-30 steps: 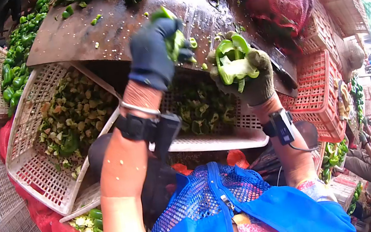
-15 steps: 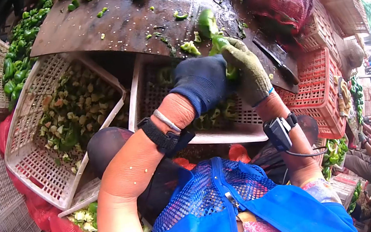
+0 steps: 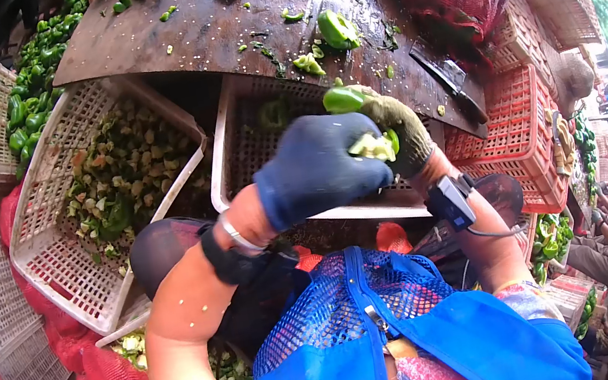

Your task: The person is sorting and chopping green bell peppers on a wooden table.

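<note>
Up close: pepper (image 3: 343,99) glossy green, split open, pale seedy core showing at its lower end. It is held in the air above the near rim of a white crate (image 3: 226,155), just off the table (image 3: 211,31) edge. Right hand (image 3: 402,136), olive glove, fingers clenched round it. Left hand (image 3: 316,167), dark blue glove, fingers closed on the pale end. Knife (image 3: 451,78) lies on the wet table, beside a cut half (image 3: 336,28).

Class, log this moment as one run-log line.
left hand: touching pepper core | right hand: holding green pepper | below: white crate
</note>
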The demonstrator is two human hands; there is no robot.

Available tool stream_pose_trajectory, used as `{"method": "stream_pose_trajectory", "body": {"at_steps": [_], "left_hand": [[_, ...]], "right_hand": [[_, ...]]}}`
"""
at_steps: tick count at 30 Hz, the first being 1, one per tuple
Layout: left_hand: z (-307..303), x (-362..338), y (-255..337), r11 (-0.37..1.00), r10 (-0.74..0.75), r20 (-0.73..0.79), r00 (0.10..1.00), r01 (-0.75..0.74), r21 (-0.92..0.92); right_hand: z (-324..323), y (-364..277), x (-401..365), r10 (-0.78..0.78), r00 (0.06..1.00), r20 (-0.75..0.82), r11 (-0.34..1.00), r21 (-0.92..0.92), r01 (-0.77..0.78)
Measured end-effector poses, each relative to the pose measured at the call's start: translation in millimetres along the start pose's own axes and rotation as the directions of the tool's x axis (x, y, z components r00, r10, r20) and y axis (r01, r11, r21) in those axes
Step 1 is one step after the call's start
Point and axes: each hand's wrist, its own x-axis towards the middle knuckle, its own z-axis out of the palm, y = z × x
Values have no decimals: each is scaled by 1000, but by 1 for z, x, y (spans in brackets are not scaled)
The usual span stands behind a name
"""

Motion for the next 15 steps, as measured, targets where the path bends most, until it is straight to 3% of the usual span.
{"method": "stream_pose_trajectory", "body": {"at_steps": [2, 3, 4, 5, 7, 9, 10, 11, 12, 13, 15], "left_hand": [[-36, -9, 8, 974, -227, -207, 952, 218, -67], [-65, -10, 20, 925, -372, -351, 859, 377, -57], [-98, -20, -7, 895, -4, -381, 925, 174, 411], [-122, -29, -12, 745, -193, -601, 776, 514, 425], [-145, -43, -27, 371, 171, -716, 677, 629, 683], [-140, -32, -41, 433, 308, -722, 620, 584, 686], [-133, -24, -45, 464, 369, -722, 585, 557, 689], [-121, -11, -40, 692, 180, -750, 637, 459, 557], [-110, 0, -36, 719, 5, -717, 697, 496, 487], [-101, 9, -34, 733, -166, -656, 736, 537, 418], [-80, 22, -57, 889, -266, -558, 786, 424, 174]], "right_hand": [[-11, -11, 4, 297, 953, 52, 945, 126, -302], [-18, -24, 7, 434, 897, 82, 896, 63, -440], [-25, -38, 13, 576, 817, 33, 747, -427, -510], [-35, -32, 19, 254, 967, -9, 516, -844, -144], [-67, -27, 57, 34, 982, -185, 517, -838, -176], [-90, -18, 110, -327, 944, -39, 317, -946, 71], [-97, -9, 139, -357, 933, 48, 277, -948, 155], [-103, 3, 168, -380, 914, 138, 233, -943, 239], [-110, 24, 189, -350, 921, 169, 268, -925, 271], [-78, -7, 185, 155, 986, -60, 421, -899, -121], [-90, 19, 189, 43, 997, 69, 346, -937, 50]]}}
